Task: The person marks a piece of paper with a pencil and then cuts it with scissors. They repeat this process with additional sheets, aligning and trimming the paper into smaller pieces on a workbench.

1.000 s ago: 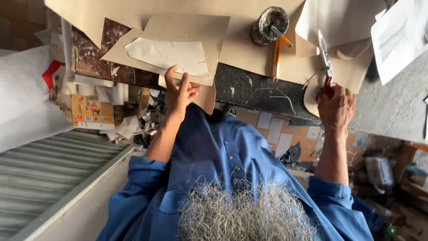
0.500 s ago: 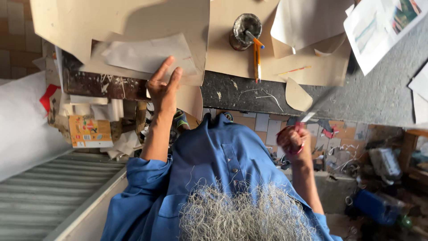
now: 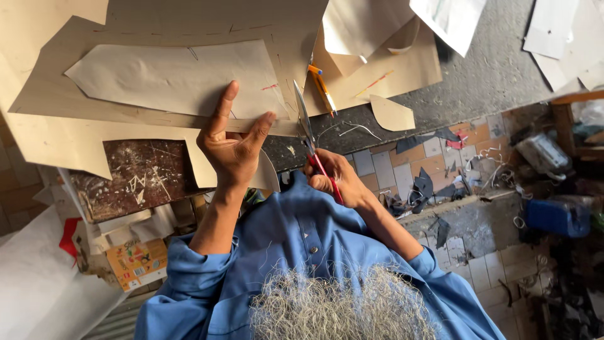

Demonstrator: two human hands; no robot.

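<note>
Two bare hands work at the near edge of the counter (image 3: 503, 69). The left hand (image 3: 231, 148) presses on the brown card sheet (image 3: 56, 101), with the fingers (image 3: 220, 110) spread apart and the thumb reaching to the sheet's lower edge. A paler paper pattern (image 3: 170, 79) lies flat on this sheet, just above the left hand. The right hand (image 3: 333, 179) is closed around the red handles of the scissors (image 3: 306, 129), fingers together; the blades point up at the right edge of the sheet, beside the pattern. Whether the blades are apart cannot be told. Yellow pencils (image 3: 322, 88) lie just right of the blades, and a small card offcut (image 3: 390, 114) rests farther right.
</note>
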